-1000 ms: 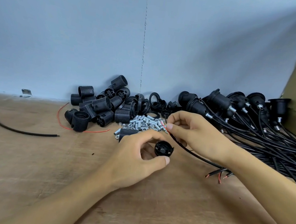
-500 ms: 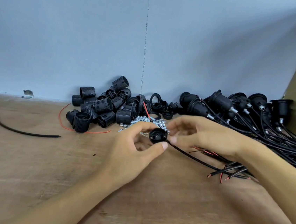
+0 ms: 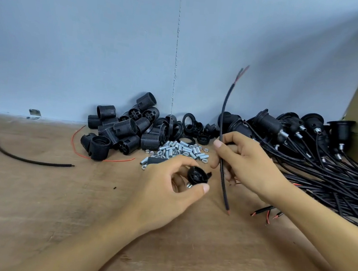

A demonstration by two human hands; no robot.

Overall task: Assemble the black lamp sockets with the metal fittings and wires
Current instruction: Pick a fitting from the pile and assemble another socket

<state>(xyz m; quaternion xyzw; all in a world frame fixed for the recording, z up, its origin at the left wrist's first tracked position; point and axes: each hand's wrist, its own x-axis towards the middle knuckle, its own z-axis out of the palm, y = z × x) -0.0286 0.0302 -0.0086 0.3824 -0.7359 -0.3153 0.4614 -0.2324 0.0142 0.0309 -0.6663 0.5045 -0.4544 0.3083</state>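
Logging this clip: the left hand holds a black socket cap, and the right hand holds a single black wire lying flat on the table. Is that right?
Not quite. The head view shows the right hand holding the black wire roughly upright, its stripped top end raised against the wall, not lying flat on the table. The rest stands: the left hand holds the black socket cap.

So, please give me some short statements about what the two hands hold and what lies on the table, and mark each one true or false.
1. The right hand holds a black wire that stands nearly upright. True.
2. The left hand is empty. False: it pinches a black socket cap.
3. The wire is already threaded through the cap. False: they are apart.
4. The metal fittings lie in a pile beside the black socket bodies. True.
5. The wired sockets lie at the left. False: at the right.
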